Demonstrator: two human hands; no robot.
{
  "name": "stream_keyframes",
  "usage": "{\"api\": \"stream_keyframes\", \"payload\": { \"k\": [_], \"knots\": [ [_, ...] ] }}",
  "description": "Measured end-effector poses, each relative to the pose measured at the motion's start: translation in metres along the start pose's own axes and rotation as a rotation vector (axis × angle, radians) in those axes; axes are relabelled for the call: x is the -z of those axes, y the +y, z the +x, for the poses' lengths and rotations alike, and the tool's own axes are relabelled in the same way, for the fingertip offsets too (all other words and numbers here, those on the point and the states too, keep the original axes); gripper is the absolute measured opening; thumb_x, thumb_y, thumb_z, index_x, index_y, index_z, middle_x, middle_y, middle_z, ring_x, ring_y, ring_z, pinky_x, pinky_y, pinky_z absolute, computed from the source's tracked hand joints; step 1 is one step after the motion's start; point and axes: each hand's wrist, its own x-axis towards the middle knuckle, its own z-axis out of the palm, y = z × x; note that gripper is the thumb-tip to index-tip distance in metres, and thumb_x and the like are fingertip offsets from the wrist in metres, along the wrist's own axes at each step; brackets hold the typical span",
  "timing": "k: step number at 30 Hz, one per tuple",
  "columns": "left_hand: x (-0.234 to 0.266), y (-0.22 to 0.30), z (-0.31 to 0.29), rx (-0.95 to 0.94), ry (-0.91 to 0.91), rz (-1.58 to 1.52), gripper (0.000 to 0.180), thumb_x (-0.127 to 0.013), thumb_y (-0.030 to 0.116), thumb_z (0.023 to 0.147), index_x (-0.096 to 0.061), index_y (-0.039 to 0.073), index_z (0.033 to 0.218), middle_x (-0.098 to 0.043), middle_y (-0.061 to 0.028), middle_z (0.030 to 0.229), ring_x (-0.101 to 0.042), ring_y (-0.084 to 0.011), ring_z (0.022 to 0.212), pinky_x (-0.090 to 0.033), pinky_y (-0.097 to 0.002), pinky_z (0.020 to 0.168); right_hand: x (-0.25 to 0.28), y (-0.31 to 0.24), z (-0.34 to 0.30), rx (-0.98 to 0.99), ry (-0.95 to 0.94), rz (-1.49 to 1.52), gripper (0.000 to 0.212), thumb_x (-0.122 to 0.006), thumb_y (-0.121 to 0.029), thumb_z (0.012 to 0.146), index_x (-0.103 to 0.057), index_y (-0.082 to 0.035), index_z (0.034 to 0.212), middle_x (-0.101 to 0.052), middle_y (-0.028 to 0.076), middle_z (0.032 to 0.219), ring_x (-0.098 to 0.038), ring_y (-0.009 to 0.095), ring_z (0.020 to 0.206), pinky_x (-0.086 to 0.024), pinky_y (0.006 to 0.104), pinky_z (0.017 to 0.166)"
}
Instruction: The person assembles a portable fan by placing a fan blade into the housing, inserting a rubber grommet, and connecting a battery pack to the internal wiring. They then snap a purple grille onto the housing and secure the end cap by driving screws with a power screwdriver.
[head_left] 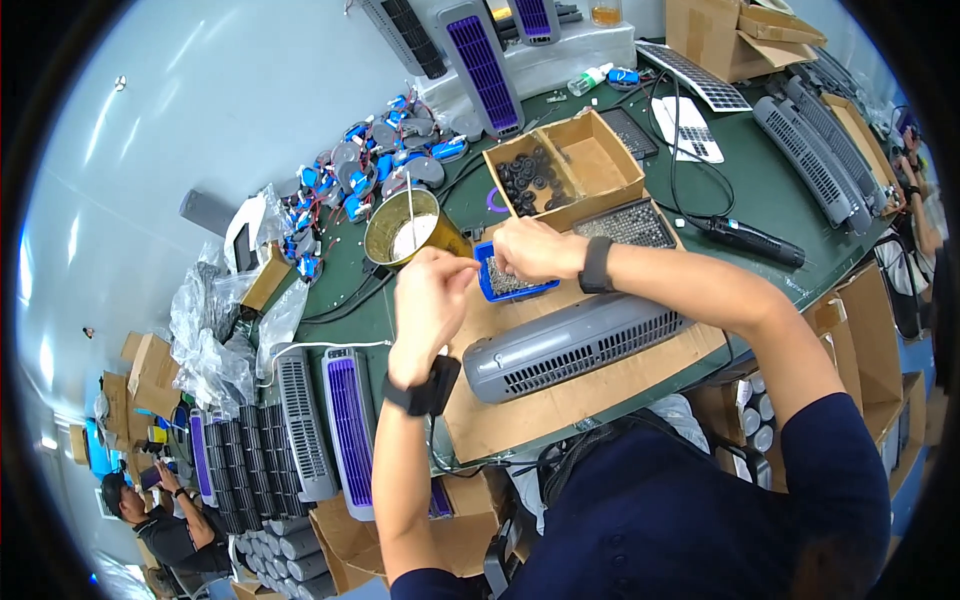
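My left hand [432,300] is closed in a pinch just left of a small blue tray [522,292]; whatever its fingertips hold, if anything, is too small to make out. Over the tray's far edge, my right hand [538,250] has its fingers closed and pointing down toward the small metal parts, likely screws [508,280], inside it. What those fingers grip is hidden. In front of both hands lies a long grey slotted housing [580,346] on a cardboard sheet [530,420], touched by neither hand.
A tin [458,243] with white paste and a stick stands behind my left hand. Beyond are a cardboard box [600,150] of black round parts, a tray of small metal pieces [640,222] and a power screwdriver [755,242]. Blue-wrapped motors [350,170] pile up left. Another person [180,520] sits far left.
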Motion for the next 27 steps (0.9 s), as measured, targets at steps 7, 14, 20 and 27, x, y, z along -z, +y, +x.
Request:
{"api": "stream_keyframes", "payload": {
  "k": [7, 14, 20, 27],
  "knots": [
    [0.036, 0.026, -0.116, 0.390, 0.164, -0.636, 0.015, -0.066, -0.007, 0.085, -0.074, -0.003, 0.098, -0.063, -0.0044, 0.087, -0.054, -0.0084, 0.076, -0.043, -0.0204, 0.066, 0.021, -0.045, 0.006, 0.030, -0.301, 0.403, 0.016, -0.067, 0.002, 0.072, -0.075, -0.001, 0.086, -0.072, 0.018, 0.083, -0.071, 0.027, 0.077, -0.055, 0.0350, 0.067],
    [-0.018, 0.041, -0.173, 0.584, 0.344, -0.804, 0.016, -0.076, -0.004, 0.079, -0.075, -0.002, 0.095, -0.069, -0.0078, 0.092, -0.062, -0.0092, 0.078, -0.050, -0.0209, 0.069, 0.001, -0.058, 0.004, 0.209, -0.472, 0.346, 0.018, -0.063, 0.007, 0.075, -0.071, 0.002, 0.090, -0.071, 0.019, 0.082, -0.069, 0.029, 0.077, -0.052, 0.0363, 0.066],
    [-0.041, 0.046, -0.177, 0.669, 0.387, -0.828, 0.013, -0.077, -0.006, 0.078, -0.075, -0.002, 0.090, -0.071, -0.0088, 0.091, -0.064, -0.0095, 0.077, -0.052, -0.0205, 0.069, -0.002, -0.059, 0.005, 0.269, -0.400, 0.421, 0.019, -0.063, 0.006, 0.076, -0.059, 0.002, 0.094, -0.066, 0.016, 0.078, -0.067, 0.031, 0.074, -0.051, 0.0391, 0.064],
    [-0.052, 0.047, -0.173, 0.674, 0.417, -0.885, 0.010, -0.076, -0.007, 0.078, -0.073, -0.002, 0.086, -0.072, -0.0108, 0.087, -0.066, -0.0092, 0.072, -0.053, -0.0206, 0.068, 0.007, -0.063, 0.004, 0.377, -0.361, 0.357, 0.029, -0.063, 0.006, 0.076, -0.050, 0.000, 0.101, -0.062, 0.014, 0.073, -0.064, 0.034, 0.071, -0.048, 0.0416, 0.059]
  ]
}}
